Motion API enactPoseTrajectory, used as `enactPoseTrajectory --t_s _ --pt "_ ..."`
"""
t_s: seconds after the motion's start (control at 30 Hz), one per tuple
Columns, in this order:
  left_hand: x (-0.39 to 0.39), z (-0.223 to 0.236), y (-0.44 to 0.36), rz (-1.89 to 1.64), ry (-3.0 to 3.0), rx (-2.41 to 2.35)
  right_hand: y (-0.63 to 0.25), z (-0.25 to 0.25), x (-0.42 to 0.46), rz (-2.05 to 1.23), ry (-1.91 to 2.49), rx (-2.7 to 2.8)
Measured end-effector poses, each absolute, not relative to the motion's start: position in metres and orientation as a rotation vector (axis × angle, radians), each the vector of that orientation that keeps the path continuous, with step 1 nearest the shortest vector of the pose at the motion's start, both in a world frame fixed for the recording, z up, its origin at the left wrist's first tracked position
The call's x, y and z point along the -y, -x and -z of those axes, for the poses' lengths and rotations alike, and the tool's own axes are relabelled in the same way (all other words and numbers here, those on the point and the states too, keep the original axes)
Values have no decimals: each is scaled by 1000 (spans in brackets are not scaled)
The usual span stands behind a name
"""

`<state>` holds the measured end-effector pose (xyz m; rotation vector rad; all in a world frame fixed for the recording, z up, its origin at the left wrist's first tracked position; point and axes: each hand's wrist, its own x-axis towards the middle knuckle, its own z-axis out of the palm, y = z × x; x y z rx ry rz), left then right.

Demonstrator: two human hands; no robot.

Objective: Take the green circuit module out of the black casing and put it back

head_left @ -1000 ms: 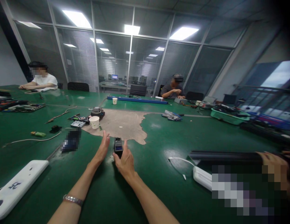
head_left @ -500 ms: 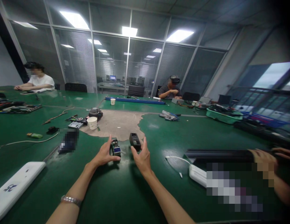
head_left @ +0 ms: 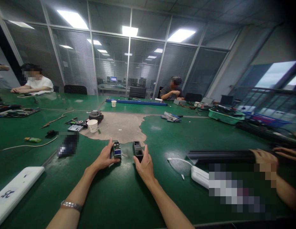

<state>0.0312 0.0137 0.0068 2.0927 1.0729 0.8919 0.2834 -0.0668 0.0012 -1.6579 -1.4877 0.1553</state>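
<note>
My left hand (head_left: 105, 158) grips a small circuit board (head_left: 117, 152) from its left side, thumb along the near edge and fingers behind. Green parts and a blue component show on the board's upper face. To its right, my right hand (head_left: 145, 165) is closed around a black plastic case (head_left: 137, 149) with rectangular openings in its face. Board and case are held apart, just short of the near edge of a brown patch (head_left: 124, 135) on the green table. Part of the case is hidden by my right fingers and thumb.
A paper cup (head_left: 92, 126) and loose electronic parts (head_left: 76, 128) lie ahead to the left. White power strips (head_left: 17, 187) flank my arms. At right, a co-worker's hand (head_left: 265, 159) rests on a long black bar (head_left: 221, 156). A green basket (head_left: 226, 117) holds cables.
The black case has turned in my right hand, so its face with openings now shows more fully. My left hand still holds the board. The view has shifted slightly.
</note>
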Motion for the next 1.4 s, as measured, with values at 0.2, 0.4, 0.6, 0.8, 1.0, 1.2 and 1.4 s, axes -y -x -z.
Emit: enactPoseTrajectory --t_s 0.2,0.4,0.6,0.8,1.0,1.2,1.4 --pt "-12 -10 -30 -945 -1996 -1025 -283 -14 70 -261 1631 1441" --pt "-12 -13 -34 -1021 -1805 -1069 -248 -59 71 -372 1384 1421" --pt "-15 -17 -37 -1127 -1590 -1148 -205 -67 62 -344 1469 1488" --pt "-18 -14 -34 -1166 -1507 -1146 -189 -65 55 -240 1669 1621" --pt "-18 -12 -35 -1218 -1479 -1145 -180 -73 55 -110 1796 1714" --pt "-25 -9 -32 -1298 -1462 -1170 -179 -68 58 -132 1818 1733" --pt "-33 -2 -30 -1299 -1472 -1198 -181 -48 67 -180 1815 1787"
